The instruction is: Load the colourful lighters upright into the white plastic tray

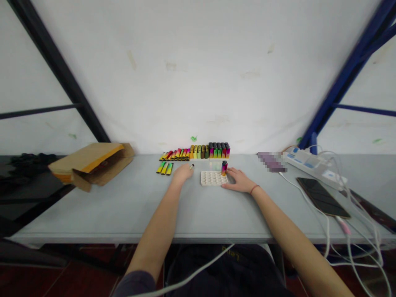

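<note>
My left hand (182,173) is closed around a small lighter whose tip pokes out by the fingertips, just left of a white tray with round holes (210,178). My right hand (239,180) rests with fingers spread against the tray's right edge, holding nothing. One pink-and-dark lighter (224,167) stands upright in the tray's far right corner, close to my right fingers. Behind, a row of colourful lighters (198,152) lines the wall, some lying, some standing. Three yellow-green lighters (165,168) lie apart at the left.
An open cardboard box (89,163) lies on its side at the left of the grey table (123,206). At the right sit a power strip (309,163) with white cables, a dark phone (323,197) and a blurred purple object (271,161). Metal frame struts rise on both sides.
</note>
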Demonstrator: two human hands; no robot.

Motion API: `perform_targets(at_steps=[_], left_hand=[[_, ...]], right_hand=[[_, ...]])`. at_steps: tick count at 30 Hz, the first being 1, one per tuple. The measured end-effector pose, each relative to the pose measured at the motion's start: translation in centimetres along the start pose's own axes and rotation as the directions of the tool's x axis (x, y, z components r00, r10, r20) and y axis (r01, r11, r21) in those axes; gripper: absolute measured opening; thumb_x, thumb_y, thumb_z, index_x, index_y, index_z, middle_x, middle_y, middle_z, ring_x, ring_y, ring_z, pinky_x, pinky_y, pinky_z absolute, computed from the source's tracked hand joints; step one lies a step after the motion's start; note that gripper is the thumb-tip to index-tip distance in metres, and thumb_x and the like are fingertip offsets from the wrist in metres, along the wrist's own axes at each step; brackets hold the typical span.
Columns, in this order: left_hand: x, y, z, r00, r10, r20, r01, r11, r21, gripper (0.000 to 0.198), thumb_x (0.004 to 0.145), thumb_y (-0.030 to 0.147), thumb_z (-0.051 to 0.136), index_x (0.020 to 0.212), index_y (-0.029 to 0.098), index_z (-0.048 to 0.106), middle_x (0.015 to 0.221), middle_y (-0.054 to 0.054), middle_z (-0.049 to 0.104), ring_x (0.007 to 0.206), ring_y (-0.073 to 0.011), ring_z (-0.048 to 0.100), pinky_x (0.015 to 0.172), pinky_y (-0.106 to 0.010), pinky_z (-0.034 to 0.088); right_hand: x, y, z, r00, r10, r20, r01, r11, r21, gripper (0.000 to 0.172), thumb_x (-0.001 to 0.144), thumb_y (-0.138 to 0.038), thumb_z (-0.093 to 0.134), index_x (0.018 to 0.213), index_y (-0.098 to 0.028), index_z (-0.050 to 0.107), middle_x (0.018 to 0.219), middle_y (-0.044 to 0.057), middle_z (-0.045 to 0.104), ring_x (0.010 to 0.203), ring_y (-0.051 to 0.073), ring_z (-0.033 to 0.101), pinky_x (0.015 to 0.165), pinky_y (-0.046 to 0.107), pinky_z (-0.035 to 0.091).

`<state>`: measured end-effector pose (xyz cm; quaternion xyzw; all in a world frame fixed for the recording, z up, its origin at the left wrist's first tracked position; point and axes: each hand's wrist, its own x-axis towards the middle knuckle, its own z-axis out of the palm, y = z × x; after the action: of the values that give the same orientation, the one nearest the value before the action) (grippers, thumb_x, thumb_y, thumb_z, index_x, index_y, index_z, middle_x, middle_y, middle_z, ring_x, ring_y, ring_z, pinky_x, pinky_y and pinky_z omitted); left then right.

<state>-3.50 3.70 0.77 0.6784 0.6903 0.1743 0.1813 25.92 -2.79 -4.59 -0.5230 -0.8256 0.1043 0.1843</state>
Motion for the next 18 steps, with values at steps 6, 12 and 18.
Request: perform_targets(at_steps=[6, 12, 18], left_hand=[[-0.3, 1.5, 0.2, 1.0, 0.02, -0.002, -0.018, 0.816, -0.578, 0.011, 0.089, 0.023, 0.056, 0.078, 0.023, 0.053, 0.064, -0.004, 0.065, 0.068, -0.0199, 0.064, 0.062, -0.025, 0.045], [-1.2, 2.7, 0.4, 0.975, 0.045, 0.218, 0.164, 0.52, -0.838, 0.007, 0.09, 0.028, 0.05, 0.089, 0.024, 0.045, 0.057, 0.008, 0.05, 0.042, -0.0099, 0.045, 0.048, -0.019, 0.035], [-2.0, 4.1, 1.0, 0.969, 0.103, 0.224, 0.157, 0.441, -0.884, 0.011, 0.085, 0.028, 0.056, 0.093, 0.022, 0.051, 0.058, 0.009, 0.047, 0.039, -0.0077, 0.039, 0.044, -0.019, 0.031]], right_hand=[[0.0, 0.0, 0.0, 1.0, -0.001, -0.002, 0.001, 1.0, 0.001, 0.086, 0.084, -0.074, 0.065, 0.148, -0.018, 0.055, 0.155, 0.02, 0.051, 0.144, 0.04, 0.047, 0.119, 0.059, 0.035], [0.0, -0.2, -0.1, 1.0, 0.008, 0.008, -0.008, 1.0, 0.001, 0.087, 0.085, -0.073, 0.065, 0.148, -0.015, 0.054, 0.156, 0.022, 0.05, 0.144, 0.04, 0.047, 0.12, 0.057, 0.035], [0.1, -0.2, -0.1, 1.0, 0.004, 0.005, -0.004, 1.0, 0.009, 0.085, 0.084, -0.073, 0.066, 0.147, -0.018, 0.055, 0.155, 0.021, 0.052, 0.144, 0.04, 0.047, 0.119, 0.058, 0.035]])
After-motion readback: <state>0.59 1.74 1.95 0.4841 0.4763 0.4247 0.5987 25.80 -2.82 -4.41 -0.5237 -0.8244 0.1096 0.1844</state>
